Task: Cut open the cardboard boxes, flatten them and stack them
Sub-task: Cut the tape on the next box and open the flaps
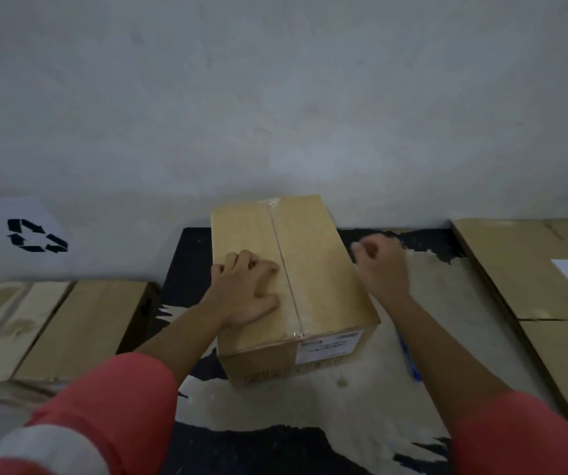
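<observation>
The taped brown cardboard box sits mid-frame, its long side running away from us. Our left hand lies flat on top, left of the tape line. Our right hand curls just beside the right edge; we cannot tell if it holds anything. We count one box between two hands.

Clothing: coral-red cloth sleeves on both arms. The left sleeve fills the near left corner and ends about the elbow. A broad pale grey band crosses it at the nearest edge. The right sleeve, at the near right, is the same colour and plain where visible. Both forearms are uncovered beyond the sleeve ends. The left hand and right hand are bare.
</observation>
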`<action>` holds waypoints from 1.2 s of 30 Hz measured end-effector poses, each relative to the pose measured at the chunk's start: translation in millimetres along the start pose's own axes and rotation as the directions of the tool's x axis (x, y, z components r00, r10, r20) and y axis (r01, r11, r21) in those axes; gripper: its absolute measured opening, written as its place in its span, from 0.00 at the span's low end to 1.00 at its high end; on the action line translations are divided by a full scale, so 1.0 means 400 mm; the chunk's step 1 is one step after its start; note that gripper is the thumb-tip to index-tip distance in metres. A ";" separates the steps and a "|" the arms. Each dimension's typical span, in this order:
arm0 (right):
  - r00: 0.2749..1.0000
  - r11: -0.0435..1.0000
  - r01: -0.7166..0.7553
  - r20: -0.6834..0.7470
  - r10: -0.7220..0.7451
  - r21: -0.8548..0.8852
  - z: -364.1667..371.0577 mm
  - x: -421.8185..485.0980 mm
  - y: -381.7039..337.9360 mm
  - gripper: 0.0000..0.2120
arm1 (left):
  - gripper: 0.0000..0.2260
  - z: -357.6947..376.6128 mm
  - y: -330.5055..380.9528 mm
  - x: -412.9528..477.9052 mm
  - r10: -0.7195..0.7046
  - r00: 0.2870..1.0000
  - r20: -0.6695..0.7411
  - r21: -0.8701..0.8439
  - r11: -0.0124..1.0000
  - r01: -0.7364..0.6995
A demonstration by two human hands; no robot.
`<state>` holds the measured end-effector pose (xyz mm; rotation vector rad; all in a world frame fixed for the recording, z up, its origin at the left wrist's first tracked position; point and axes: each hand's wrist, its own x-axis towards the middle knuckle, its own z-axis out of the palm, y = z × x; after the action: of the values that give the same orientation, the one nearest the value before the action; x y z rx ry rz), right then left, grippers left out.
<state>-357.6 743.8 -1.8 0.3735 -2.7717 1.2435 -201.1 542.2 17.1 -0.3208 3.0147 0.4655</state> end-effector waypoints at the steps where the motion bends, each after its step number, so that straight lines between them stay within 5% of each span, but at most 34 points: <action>1: 0.995 0.998 0.059 0.084 -0.056 -0.031 0.014 0.003 -0.051 0.13 | 0.38 0.004 -0.001 0.006 -0.007 0.999 -0.031 -0.015 1.000 0.007; 5: 0.895 0.927 0.093 0.439 0.082 -0.364 0.070 -0.026 -0.186 0.42 | 0.36 0.044 -0.017 0.006 0.034 0.998 -0.055 0.115 0.993 -0.028; 9: 0.892 0.915 0.058 0.432 0.132 -0.400 0.110 -0.027 -0.186 0.52 | 0.38 0.052 -0.023 0.010 0.028 0.999 -0.029 0.175 0.984 -0.023; 18: 0.925 0.919 0.030 0.359 0.123 -0.392 0.113 -0.017 -0.201 0.44 | 0.36 0.052 -0.028 0.008 0.063 0.993 -0.098 0.117 0.992 -0.051; 26: 0.900 0.956 -0.237 0.408 0.150 0.171 -0.034 0.015 -0.185 0.23 | 0.37 0.029 -0.044 0.021 0.149 0.988 -0.043 0.108 0.984 -0.144; 29: 0.848 0.816 -0.433 0.479 0.226 0.381 -0.123 0.019 -0.169 0.17 | 0.39 0.022 -0.005 0.023 -0.002 0.997 -0.083 0.061 0.998 0.007; 31: 0.832 0.801 -0.489 0.461 0.309 0.346 -0.177 0.022 -0.154 0.16 | 0.43 0.013 0.045 0.027 -0.195 0.980 -0.032 0.059 0.979 0.197; 33: 0.849 0.833 -0.474 0.401 0.345 0.287 -0.219 0.032 -0.139 0.15 | 0.47 -0.004 0.077 0.036 -0.338 0.939 0.065 -0.018 0.940 0.340; 36: 0.931 0.949 -0.290 0.264 0.251 0.124 -0.254 0.058 -0.098 0.13 | 0.48 -0.069 0.058 0.058 -0.317 0.940 0.124 -0.324 0.883 0.341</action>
<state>-372.7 790.0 98.2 0.1652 -3.0212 1.5908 -229.7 550.8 47.8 -0.8071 2.7190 0.9410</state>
